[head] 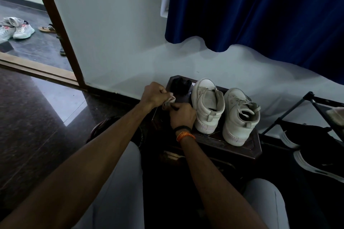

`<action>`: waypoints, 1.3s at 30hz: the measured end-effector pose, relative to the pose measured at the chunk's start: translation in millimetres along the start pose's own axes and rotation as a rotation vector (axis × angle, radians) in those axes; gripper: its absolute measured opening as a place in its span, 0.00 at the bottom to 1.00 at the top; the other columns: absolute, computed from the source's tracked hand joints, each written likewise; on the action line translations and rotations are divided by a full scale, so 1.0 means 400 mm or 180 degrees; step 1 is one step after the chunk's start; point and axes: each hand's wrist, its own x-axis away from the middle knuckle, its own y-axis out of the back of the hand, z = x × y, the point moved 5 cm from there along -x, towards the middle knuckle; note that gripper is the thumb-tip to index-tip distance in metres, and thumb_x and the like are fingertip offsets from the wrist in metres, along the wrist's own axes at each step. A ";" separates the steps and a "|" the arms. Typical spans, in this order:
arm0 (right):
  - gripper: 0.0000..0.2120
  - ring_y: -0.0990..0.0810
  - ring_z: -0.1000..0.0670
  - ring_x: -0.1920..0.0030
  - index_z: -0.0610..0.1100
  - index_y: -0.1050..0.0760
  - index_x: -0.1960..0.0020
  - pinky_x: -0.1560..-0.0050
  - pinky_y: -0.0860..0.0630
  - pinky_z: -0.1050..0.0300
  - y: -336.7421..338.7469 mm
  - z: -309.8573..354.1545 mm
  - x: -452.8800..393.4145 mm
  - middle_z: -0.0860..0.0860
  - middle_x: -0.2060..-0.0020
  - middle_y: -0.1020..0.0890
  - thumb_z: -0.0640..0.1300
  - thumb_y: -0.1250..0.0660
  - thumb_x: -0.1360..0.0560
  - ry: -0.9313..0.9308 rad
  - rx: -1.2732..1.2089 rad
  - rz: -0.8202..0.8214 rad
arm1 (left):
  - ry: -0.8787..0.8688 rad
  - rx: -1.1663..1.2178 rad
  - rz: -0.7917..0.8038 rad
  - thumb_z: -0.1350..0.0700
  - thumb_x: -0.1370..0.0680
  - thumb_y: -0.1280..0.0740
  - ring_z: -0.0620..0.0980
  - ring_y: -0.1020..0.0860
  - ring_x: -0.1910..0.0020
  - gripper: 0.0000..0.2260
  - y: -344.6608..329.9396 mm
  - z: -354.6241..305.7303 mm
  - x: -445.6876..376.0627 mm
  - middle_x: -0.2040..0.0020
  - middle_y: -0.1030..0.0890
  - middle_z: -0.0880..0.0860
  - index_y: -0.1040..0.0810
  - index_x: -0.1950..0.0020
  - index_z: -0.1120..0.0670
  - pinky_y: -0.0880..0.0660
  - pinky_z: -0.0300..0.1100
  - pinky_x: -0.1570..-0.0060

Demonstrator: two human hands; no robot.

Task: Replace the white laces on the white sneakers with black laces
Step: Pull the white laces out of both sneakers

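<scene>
Pale trousered knees fill the bottom of the frame, both forearms reaching up to mid-frame. Left hand (152, 95) and right hand (181, 114) each pinch a bunched white lace (169, 101) between them, fingers curled around it. Right of the hands, two white sneakers (226, 110) stand side by side, heels toward the camera, on a dark wooden surface (242, 151). Black laces (181, 84) lie bundled above the hands.

Two white sneakers (225, 109) are set upright side by side, heels toward the camera; lacing cannot be told. A dark bundle, apparently the black laces (181, 86), lies just left of them. A pale bunched lace (170, 100) is pinched nearby.
</scene>
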 end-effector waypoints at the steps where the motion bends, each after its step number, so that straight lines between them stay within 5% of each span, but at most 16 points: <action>1: 0.07 0.16 0.41 0.52 0.48 0.13 0.49 0.59 0.32 0.61 0.004 0.000 0.000 0.43 0.55 0.14 0.46 0.28 0.25 -0.0017 -0.0038 0.0020 | 0.0025 0.0021 -0.0002 0.49 0.30 0.20 0.44 0.19 0.67 0.14 0.000 0.001 0.004 0.67 0.16 0.52 0.15 0.65 0.59 0.22 0.37 0.65; 4: 0.08 0.17 0.40 0.52 0.47 0.13 0.50 0.60 0.34 0.60 0.017 0.004 0.003 0.41 0.56 0.14 0.46 0.29 0.25 -0.0081 -0.0109 0.0053 | -0.0014 -0.0048 -0.0046 0.48 0.33 0.18 0.44 0.18 0.68 0.14 -0.002 -0.003 0.021 0.69 0.16 0.51 0.15 0.66 0.57 0.21 0.37 0.65; 11: 0.10 0.17 0.42 0.50 0.51 0.14 0.46 0.57 0.31 0.62 0.044 0.010 0.022 0.44 0.53 0.13 0.44 0.29 0.25 -0.0118 0.0053 -0.0016 | 0.0015 -0.0214 -0.0461 0.64 0.31 0.25 0.46 0.20 0.69 0.04 -0.017 -0.008 0.062 0.68 0.17 0.53 0.15 0.66 0.59 0.17 0.45 0.62; 16: 0.10 0.16 0.44 0.55 0.47 0.13 0.52 0.57 0.24 0.58 0.070 0.014 0.054 0.46 0.57 0.13 0.39 0.32 0.28 0.0168 0.0037 0.0052 | 0.0001 -0.0076 -0.0499 0.57 0.30 0.23 0.45 0.21 0.68 0.06 -0.024 -0.013 0.077 0.66 0.16 0.53 0.15 0.65 0.57 0.21 0.39 0.65; 23: 0.05 0.15 0.51 0.56 0.48 0.14 0.52 0.50 0.20 0.53 0.216 0.015 0.097 0.52 0.58 0.13 0.43 0.28 0.25 0.0483 -0.0298 -0.0544 | 0.0225 -0.0038 -0.0819 0.45 0.26 0.29 0.51 0.21 0.68 0.20 -0.017 -0.031 0.076 0.72 0.21 0.53 0.22 0.70 0.58 0.24 0.43 0.64; 26: 0.04 0.16 0.53 0.59 0.47 0.14 0.53 0.54 0.21 0.64 0.290 0.005 0.097 0.52 0.60 0.13 0.42 0.28 0.26 0.0516 -0.0435 -0.0945 | 0.0050 -0.0113 -0.1140 0.44 0.25 0.32 0.53 0.20 0.62 0.17 -0.014 -0.067 0.081 0.66 0.19 0.52 0.22 0.68 0.54 0.22 0.48 0.53; 29: 0.04 0.17 0.53 0.61 0.46 0.14 0.56 0.58 0.26 0.70 0.357 -0.011 0.092 0.52 0.62 0.14 0.41 0.28 0.27 0.0528 -0.0532 -0.1262 | -0.0349 -0.0110 -0.1285 0.49 0.25 0.31 0.56 0.24 0.51 0.07 -0.034 -0.133 0.092 0.56 0.20 0.53 0.22 0.60 0.51 0.30 0.49 0.44; 32: 0.04 0.17 0.53 0.60 0.47 0.15 0.56 0.51 0.24 0.66 0.421 -0.041 0.084 0.53 0.62 0.14 0.42 0.28 0.27 0.0522 -0.0489 -0.1568 | -0.1333 -0.0080 -0.1107 0.55 0.27 0.30 0.52 0.23 0.57 0.03 -0.079 -0.248 0.122 0.60 0.21 0.49 0.23 0.59 0.52 0.30 0.48 0.48; 36: 0.06 0.19 0.45 0.55 0.45 0.15 0.56 0.52 0.22 0.52 0.488 -0.106 0.053 0.48 0.53 0.17 0.40 0.30 0.29 0.0366 -0.0145 -0.1861 | -0.2395 0.0165 -0.0310 0.60 0.28 0.28 0.44 0.27 0.55 0.03 -0.164 -0.382 0.187 0.56 0.22 0.48 0.18 0.55 0.54 0.29 0.46 0.47; 39: 0.11 0.23 0.41 0.46 0.46 0.15 0.54 0.49 0.27 0.56 0.518 -0.153 0.025 0.45 0.47 0.21 0.36 0.32 0.31 0.0074 0.0209 -0.1597 | -0.2581 0.0107 0.0233 0.54 0.28 0.27 0.47 0.28 0.48 0.05 -0.234 -0.414 0.205 0.49 0.23 0.47 0.14 0.53 0.49 0.28 0.48 0.45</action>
